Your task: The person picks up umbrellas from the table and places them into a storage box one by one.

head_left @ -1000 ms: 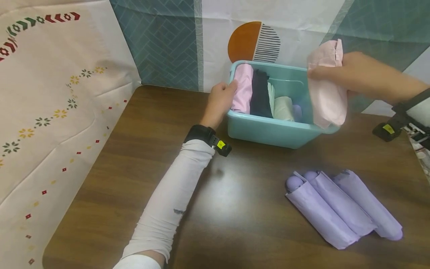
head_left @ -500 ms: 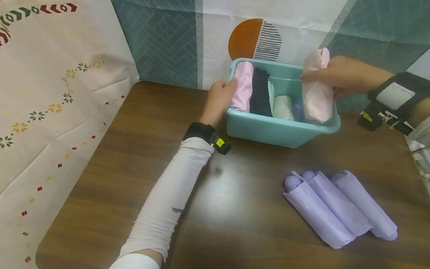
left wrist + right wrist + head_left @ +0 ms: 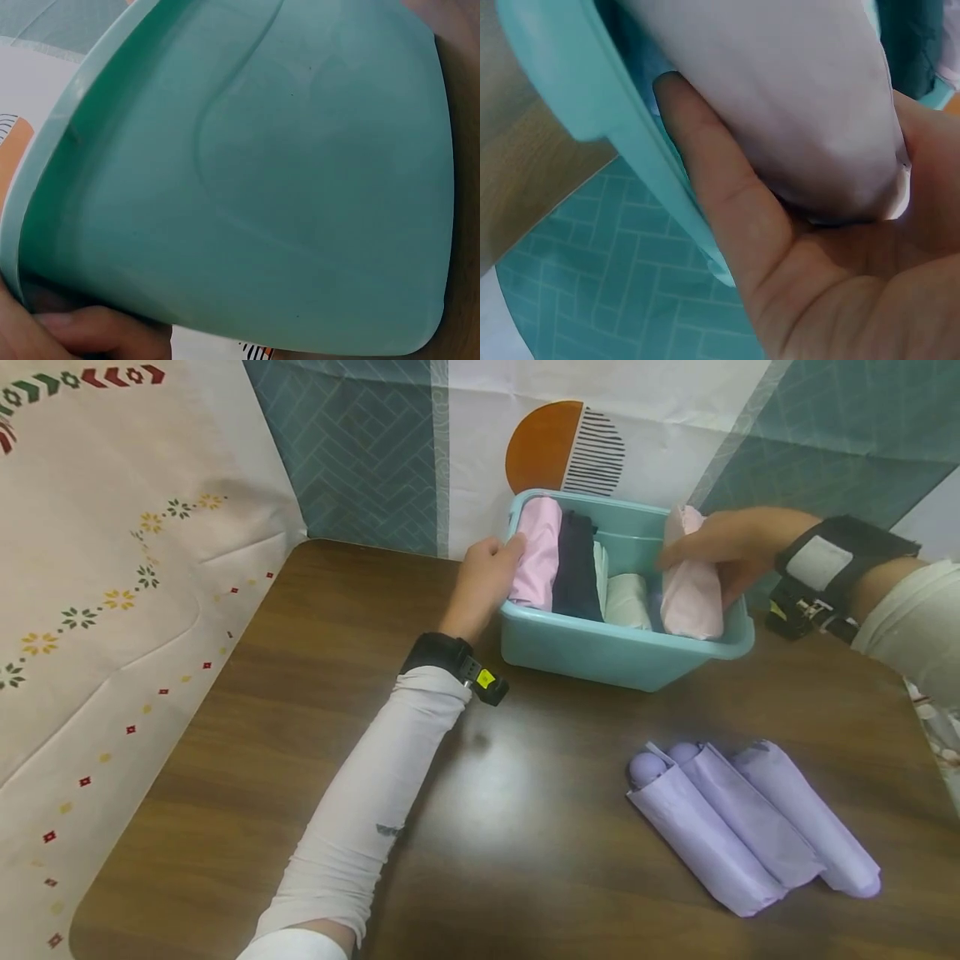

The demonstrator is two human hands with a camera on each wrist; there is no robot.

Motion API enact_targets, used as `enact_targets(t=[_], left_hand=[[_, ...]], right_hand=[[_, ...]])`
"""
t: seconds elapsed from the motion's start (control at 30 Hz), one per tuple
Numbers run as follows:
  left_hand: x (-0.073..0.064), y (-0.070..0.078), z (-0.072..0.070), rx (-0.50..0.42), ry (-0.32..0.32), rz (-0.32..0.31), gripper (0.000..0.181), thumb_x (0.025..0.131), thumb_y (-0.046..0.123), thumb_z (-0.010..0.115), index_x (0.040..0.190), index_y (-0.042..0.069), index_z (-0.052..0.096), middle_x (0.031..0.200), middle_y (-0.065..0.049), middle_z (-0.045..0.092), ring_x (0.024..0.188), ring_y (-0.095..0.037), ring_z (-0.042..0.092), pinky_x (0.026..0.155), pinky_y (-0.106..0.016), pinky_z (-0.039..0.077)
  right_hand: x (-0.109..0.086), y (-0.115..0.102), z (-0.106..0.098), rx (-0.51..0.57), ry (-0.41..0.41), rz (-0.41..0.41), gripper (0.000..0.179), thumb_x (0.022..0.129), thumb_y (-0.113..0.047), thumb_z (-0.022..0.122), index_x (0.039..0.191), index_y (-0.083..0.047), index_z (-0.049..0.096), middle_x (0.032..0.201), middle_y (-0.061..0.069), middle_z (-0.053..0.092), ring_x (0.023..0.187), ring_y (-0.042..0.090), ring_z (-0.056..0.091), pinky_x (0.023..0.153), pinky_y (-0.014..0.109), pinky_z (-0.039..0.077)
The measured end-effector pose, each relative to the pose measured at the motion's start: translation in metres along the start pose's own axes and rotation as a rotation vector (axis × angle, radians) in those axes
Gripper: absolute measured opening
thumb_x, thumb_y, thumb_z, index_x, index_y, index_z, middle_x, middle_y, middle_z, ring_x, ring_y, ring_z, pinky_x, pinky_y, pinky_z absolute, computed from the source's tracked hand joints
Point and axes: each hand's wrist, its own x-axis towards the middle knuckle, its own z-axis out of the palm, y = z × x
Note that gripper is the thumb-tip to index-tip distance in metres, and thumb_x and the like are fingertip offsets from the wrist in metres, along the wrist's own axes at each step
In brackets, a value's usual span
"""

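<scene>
My left hand (image 3: 483, 581) grips the left rim of a light teal plastic bin (image 3: 592, 652), fingers hooked under the rim in the left wrist view. At the bin's right end, my right hand (image 3: 742, 543) holds a pale pink folded umbrella (image 3: 692, 597), thumb and fingers on opposite sides. The umbrella stands partly down inside the bin, close to the right wall. Other rolled bundles fill the bin from the left: a pink one (image 3: 537, 556), a black one (image 3: 576, 568), a mint one (image 3: 601, 577) and a pale green one (image 3: 628, 602). A lavender one (image 3: 656, 610) is mostly hidden.
Three lavender folded umbrellas (image 3: 750, 814) lie side by side on the brown wooden table (image 3: 300, 735), in front of the bin at right. A patterned cloth (image 3: 360, 452) hangs right behind the bin. Another printed cloth (image 3: 135, 610) borders the table's left side.
My right hand has moved left and down, lowering the pale pink umbrella from above the bin's right rim into the bin. My left hand keeps its grip on the rim.
</scene>
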Motion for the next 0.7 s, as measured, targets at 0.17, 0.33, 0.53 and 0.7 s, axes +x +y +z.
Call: enact_targets(t=[0.17,0.33,0.53,0.7], left_hand=[[0.001,0.000,0.001,0.002,-0.005,-0.011,0.039,0.099,0.047,0.045,0.092,0.010,0.055,0.082,-0.008,0.046,0.077,-0.019,0.050,0.062,-0.028,0.035],[0.001,0.000,0.001,0.001,-0.002,-0.013,0.039,0.099,0.048,0.045,0.093,0.010,0.056,0.082,-0.008,0.046,0.077,-0.020,0.050,0.062,-0.028,0.036],[0.000,0.000,-0.001,0.004,-0.002,-0.019,0.039,0.099,0.048,0.045,0.094,0.010,0.056,0.083,-0.008,0.046,0.078,-0.020,0.050,0.062,-0.028,0.036],[0.000,0.000,-0.001,0.001,-0.004,-0.015,0.039,0.099,0.048,0.045,0.094,0.010,0.056,0.083,-0.008,0.046,0.078,-0.020,0.050,0.062,-0.028,0.036]], right_hand=[[0.006,0.002,0.004,-0.032,-0.032,0.024,0.063,0.095,-0.039,0.053,0.125,0.008,0.025,0.107,0.020,0.048,0.089,0.027,0.062,0.078,0.048,0.053],[0.012,-0.002,0.007,-0.044,-0.057,0.075,0.063,0.094,-0.037,0.059,0.125,0.009,0.030,0.107,0.021,0.053,0.088,0.028,0.064,0.078,0.045,0.053],[0.010,-0.005,0.013,-0.134,0.035,0.079,0.076,0.092,-0.039,0.063,0.131,0.014,0.026,0.114,0.026,0.050,0.087,0.028,0.065,0.076,0.043,0.054],[0.005,-0.010,0.025,-0.233,0.201,0.043,0.070,0.089,-0.036,0.066,0.127,0.015,0.036,0.107,0.026,0.055,0.077,0.031,0.067,0.066,0.043,0.055]])
